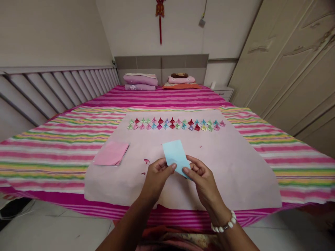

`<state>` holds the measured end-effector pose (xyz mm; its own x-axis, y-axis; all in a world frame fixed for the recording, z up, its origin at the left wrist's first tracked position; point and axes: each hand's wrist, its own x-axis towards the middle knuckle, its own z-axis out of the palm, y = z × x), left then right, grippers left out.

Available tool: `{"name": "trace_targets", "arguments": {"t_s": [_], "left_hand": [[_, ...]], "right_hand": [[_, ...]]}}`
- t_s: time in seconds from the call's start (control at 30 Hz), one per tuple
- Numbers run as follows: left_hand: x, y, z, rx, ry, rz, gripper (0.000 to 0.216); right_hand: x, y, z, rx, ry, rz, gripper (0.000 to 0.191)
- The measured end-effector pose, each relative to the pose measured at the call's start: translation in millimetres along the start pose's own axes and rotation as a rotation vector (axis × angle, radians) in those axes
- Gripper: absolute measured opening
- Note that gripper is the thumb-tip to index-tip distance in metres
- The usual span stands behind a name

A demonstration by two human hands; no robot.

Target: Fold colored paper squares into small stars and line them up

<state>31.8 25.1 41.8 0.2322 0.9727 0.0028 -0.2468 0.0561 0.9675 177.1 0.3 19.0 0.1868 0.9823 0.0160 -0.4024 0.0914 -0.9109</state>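
A light blue sheet of paper [176, 153] is held up between both hands, tilted, above a large pale sheet [235, 174] spread on the bed. My left hand [158, 174] pinches its lower left edge, thumb on top. At the lower right corner, my right hand [201, 173] grips it the same way; a white bead bracelet [224, 225] circles that wrist. To the left lies a stack of pink paper [112, 153]. Beyond the hands, two rows of small folded paper pieces [172, 123] in several colours stretch across the pale sheet.
Small dark pink scraps [146, 161] lie left of my hands. The striped bed cover [52, 150] surrounds the pale sheet. Folded purple bedding [140, 81] and a pink pile [181, 80] sit by the headboard [146, 62]. A railing [62, 87] runs along the left, a wardrobe [282, 69] along the right.
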Motion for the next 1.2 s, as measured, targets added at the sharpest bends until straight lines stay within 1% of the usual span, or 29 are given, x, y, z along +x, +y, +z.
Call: {"name": "trace_targets", "arguments": {"t_s": [0.07,0.13,0.23,0.3,0.37,0.4,0.5,0.57,0.67,0.73,0.8,0.83,0.87,0.97,1.0,1.03,1.1,1.17,1.2], "left_hand": [[-1,1,1,0.008,-0.033,-0.006,0.019],[-1,0,2,-0.004,-0.036,0.003,0.027],[-2,-2,3,0.018,0.040,0.085,0.037],[-4,-3,2,0.115,0.083,0.177,0.035],[-5,-3,1,0.221,0.092,0.252,0.030],[-5,-3,0,0.251,0.089,0.267,0.029],[-5,-4,-1,0.226,0.100,0.226,0.032],[-4,-6,-1,0.176,0.107,0.162,0.035],[-2,-7,0,0.105,0.080,0.087,0.036],[-2,-7,1,0.105,0.058,0.102,0.028],[-3,-7,1,0.156,0.045,0.154,0.016],[-3,-7,1,0.174,0.047,0.171,0.014],[-3,-8,1,0.175,0.055,0.174,0.017],[-6,-10,3,0.100,0.121,0.155,0.042],[-6,-11,3,0.082,0.155,0.171,0.045],[-7,-12,4,0.085,0.186,0.203,0.042],[-8,-13,4,0.134,0.229,0.284,0.026],[-8,-13,4,0.184,0.227,0.312,0.018],[-7,-13,4,0.197,0.215,0.300,0.018]], "right_hand": [[1,-3,-1,0.012,-0.046,0.046,0.030],[2,-4,0,0.036,-0.071,0.091,0.023],[2,-3,1,0.045,-0.071,0.100,0.023],[1,-1,1,0.020,-0.076,0.077,0.023],[0,0,1,-0.006,-0.087,0.048,0.024],[0,0,1,-0.013,-0.094,0.032,0.025],[0,-1,1,-0.016,-0.112,-0.003,0.028],[0,-2,1,-0.026,-0.122,-0.017,0.026],[0,-2,0,-0.051,-0.131,-0.043,0.022],[0,-1,-1,-0.072,-0.129,-0.062,0.021],[0,-1,-1,-0.093,-0.123,-0.071,0.021],[0,0,-1,-0.099,-0.120,-0.071,0.022],[0,0,-1,-0.100,-0.117,-0.067,0.023],[0,-1,1,-0.082,-0.098,-0.034,0.025],[0,-1,2,-0.074,-0.089,-0.023,0.026],[0,-1,3,-0.068,-0.080,-0.014,0.025],[-1,-1,4,-0.066,-0.072,-0.007,0.024],[-1,-1,4,-0.074,-0.079,-0.011,0.023],[-1,-1,4,-0.082,-0.084,-0.014,0.023]]}}
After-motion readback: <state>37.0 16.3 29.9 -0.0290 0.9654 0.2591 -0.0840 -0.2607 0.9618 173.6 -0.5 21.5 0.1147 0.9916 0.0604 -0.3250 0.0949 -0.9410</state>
